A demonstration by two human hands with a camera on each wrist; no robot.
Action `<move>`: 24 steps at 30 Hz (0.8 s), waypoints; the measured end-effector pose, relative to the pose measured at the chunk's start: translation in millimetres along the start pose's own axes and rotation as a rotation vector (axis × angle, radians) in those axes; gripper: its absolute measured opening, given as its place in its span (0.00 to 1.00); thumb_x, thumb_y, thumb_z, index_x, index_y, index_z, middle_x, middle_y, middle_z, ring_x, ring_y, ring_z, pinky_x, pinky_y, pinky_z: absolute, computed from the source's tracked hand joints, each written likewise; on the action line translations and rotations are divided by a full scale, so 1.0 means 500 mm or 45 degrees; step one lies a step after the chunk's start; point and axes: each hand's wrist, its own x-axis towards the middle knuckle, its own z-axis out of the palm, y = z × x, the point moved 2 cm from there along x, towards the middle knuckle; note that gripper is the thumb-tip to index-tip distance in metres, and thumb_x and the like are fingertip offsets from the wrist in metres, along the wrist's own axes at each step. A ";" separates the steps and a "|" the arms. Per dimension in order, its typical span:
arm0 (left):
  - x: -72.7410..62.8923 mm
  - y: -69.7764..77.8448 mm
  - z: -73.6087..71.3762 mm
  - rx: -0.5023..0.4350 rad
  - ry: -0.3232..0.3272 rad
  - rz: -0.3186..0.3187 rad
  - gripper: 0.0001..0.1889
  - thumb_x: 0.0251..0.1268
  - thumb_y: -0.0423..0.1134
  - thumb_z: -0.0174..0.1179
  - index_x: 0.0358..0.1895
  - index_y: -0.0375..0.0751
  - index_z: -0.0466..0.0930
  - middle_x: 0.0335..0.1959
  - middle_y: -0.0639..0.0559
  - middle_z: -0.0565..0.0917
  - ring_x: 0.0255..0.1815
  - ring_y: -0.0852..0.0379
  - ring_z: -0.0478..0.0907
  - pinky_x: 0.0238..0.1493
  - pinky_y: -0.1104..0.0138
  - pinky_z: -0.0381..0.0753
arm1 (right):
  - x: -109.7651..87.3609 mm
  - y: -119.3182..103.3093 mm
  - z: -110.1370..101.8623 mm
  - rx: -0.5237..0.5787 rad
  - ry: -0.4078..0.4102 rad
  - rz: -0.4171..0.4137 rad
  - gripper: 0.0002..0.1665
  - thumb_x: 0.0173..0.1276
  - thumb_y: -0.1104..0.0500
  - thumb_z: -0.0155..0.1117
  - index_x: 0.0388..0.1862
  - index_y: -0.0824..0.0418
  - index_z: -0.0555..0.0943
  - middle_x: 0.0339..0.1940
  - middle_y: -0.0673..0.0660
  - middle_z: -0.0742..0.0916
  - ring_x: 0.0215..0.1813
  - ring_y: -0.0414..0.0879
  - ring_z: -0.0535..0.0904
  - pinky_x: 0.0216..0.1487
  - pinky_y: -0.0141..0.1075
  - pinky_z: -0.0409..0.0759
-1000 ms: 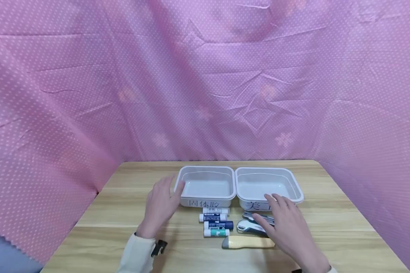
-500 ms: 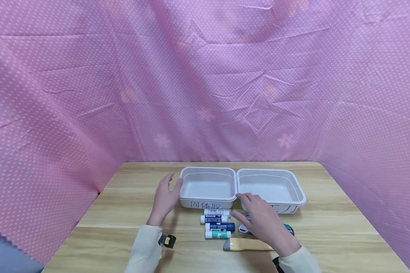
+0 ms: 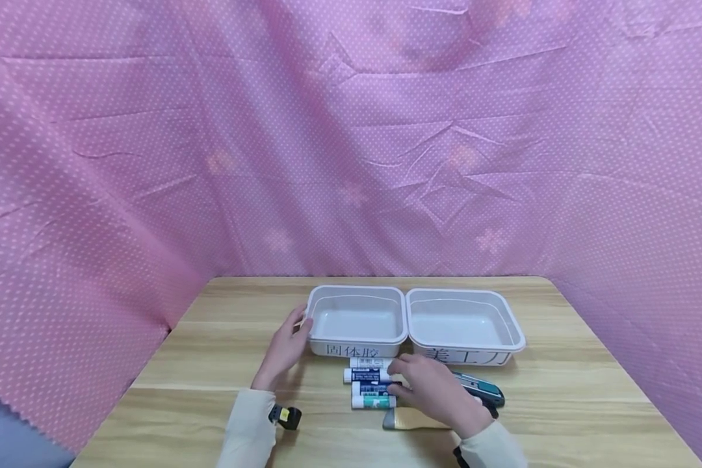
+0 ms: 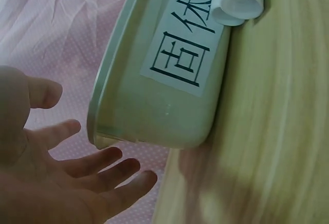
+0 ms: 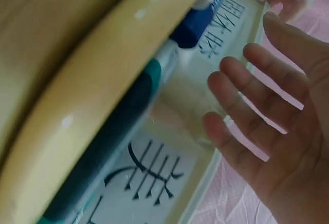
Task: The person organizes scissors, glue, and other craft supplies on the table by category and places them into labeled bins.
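My left hand (image 3: 286, 346) is by the left end of the left white bin (image 3: 357, 340), fingers spread near its corner; the left wrist view shows the palm holding nothing. Glue sticks lie in a column before that bin: a white one (image 3: 367, 363), a navy one with a white cap (image 3: 364, 376), a blue one (image 3: 368, 389) and a green-and-white one (image 3: 373, 402). Over their right ends hovers my right hand (image 3: 435, 393), its fingers apart and the palm bare in the right wrist view. Under and beside it are a yellow utility knife (image 3: 415, 419) and a dark green one (image 3: 482, 389).
A second white bin (image 3: 465, 349) stands against the first at the right. Both carry printed labels in front and have nothing inside. Wooden tabletop (image 3: 567, 403) surrounds everything, and a pink dotted cloth (image 3: 351, 143) hangs behind and at the sides.
My right hand has moved left and down from above the knives to the glue sticks' right ends. My left hand has shifted slightly right, close to the left bin's side.
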 end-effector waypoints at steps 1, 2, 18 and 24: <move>0.000 -0.002 0.001 0.001 -0.009 0.000 0.28 0.82 0.47 0.48 0.80 0.46 0.61 0.76 0.33 0.66 0.72 0.32 0.69 0.72 0.39 0.69 | 0.002 -0.002 0.004 -0.001 -0.013 -0.010 0.16 0.69 0.48 0.71 0.50 0.55 0.87 0.44 0.48 0.89 0.44 0.42 0.84 0.45 0.40 0.86; 0.000 -0.004 0.001 0.008 -0.015 0.002 0.28 0.83 0.47 0.47 0.80 0.46 0.60 0.76 0.32 0.66 0.72 0.31 0.69 0.71 0.39 0.69 | 0.005 -0.004 0.009 -0.004 -0.023 -0.025 0.15 0.68 0.48 0.72 0.49 0.54 0.88 0.43 0.47 0.88 0.43 0.41 0.84 0.44 0.39 0.86; 0.006 -0.020 0.010 0.057 -0.006 0.026 0.26 0.82 0.42 0.47 0.78 0.39 0.63 0.75 0.30 0.67 0.66 0.31 0.75 0.69 0.42 0.73 | 0.022 -0.042 0.051 -0.120 -0.118 -0.147 0.10 0.61 0.45 0.76 0.37 0.47 0.90 0.31 0.41 0.85 0.30 0.33 0.74 0.33 0.30 0.77; 0.005 -0.022 0.009 0.066 -0.026 -0.001 0.26 0.83 0.44 0.46 0.78 0.42 0.63 0.77 0.31 0.65 0.69 0.30 0.72 0.70 0.39 0.70 | 0.027 -0.055 0.052 -0.255 -0.068 -0.172 0.08 0.59 0.48 0.78 0.29 0.48 0.87 0.27 0.42 0.82 0.27 0.36 0.72 0.29 0.31 0.74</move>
